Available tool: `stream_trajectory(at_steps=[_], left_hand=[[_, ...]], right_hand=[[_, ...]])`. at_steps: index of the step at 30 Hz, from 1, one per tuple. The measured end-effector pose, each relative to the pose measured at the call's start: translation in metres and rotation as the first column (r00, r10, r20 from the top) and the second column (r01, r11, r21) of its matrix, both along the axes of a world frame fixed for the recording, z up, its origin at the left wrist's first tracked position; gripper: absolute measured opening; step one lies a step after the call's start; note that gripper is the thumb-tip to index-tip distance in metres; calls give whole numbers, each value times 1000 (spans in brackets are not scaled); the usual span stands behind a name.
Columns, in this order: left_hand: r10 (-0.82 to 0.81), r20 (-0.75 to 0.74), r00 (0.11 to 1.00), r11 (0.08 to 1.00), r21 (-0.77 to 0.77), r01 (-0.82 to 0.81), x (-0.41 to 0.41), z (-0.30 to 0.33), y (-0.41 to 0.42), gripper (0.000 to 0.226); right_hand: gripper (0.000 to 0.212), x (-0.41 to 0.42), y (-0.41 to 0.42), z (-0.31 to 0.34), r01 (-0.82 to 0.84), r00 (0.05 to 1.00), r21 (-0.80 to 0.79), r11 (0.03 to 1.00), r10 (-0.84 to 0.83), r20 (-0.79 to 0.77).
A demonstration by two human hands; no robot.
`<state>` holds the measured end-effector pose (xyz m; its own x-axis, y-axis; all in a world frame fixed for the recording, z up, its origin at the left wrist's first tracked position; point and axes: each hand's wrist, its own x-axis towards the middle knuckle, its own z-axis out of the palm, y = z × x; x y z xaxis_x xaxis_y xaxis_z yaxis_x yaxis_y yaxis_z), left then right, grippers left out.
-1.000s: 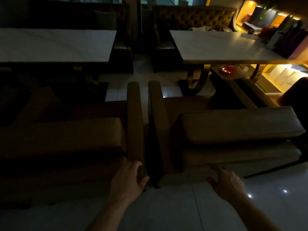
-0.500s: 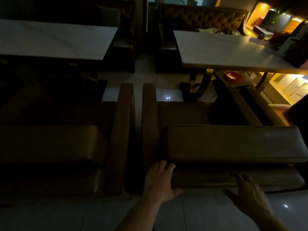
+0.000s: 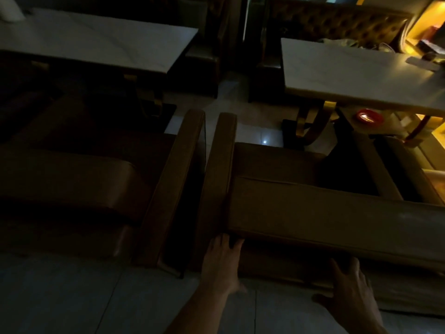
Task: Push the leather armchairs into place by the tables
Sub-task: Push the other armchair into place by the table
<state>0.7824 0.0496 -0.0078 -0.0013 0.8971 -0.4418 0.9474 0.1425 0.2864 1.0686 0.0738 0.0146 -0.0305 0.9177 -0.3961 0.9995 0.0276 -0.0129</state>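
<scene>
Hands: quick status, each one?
Left hand: open, flat against the right armchair back, gripping nothing.
Right hand: open, fingers spread on the same back.

Dim light. Both armchairs, lower left (image 3: 72,184) and lower right (image 3: 325,213), brown leather, plain. Both worktops, upper left (image 3: 96,42) and upper right (image 3: 349,73), white, faintly veined. Right worktop legs (image 3: 313,124) gold. Floor (image 3: 72,297) pale grey tile. Small dish (image 3: 367,116) red. Bench (image 3: 337,22) at top, brown, diamond-tufted.

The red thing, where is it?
In the head view, the red dish sits far right on a low shelf under the right table, beyond the right armchair.
</scene>
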Motion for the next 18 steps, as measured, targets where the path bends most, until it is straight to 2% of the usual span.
stream_trajectory(at_steps=[7,11,18], left_hand=[[25,-1,1000,993,116,-24,2,-24,-8,121],[18,23,1000,981,194,-22,-2,-34,-5,109],[-17,60,998,981,196,5,-9,-32,1,94]], right_hand=[[108,5,11,-28,-28,1000,-67,997,29,11],[95,4,16,-36,-63,996,17,998,62,58],[89,4,13,-41,-66,995,57,996,62,79]])
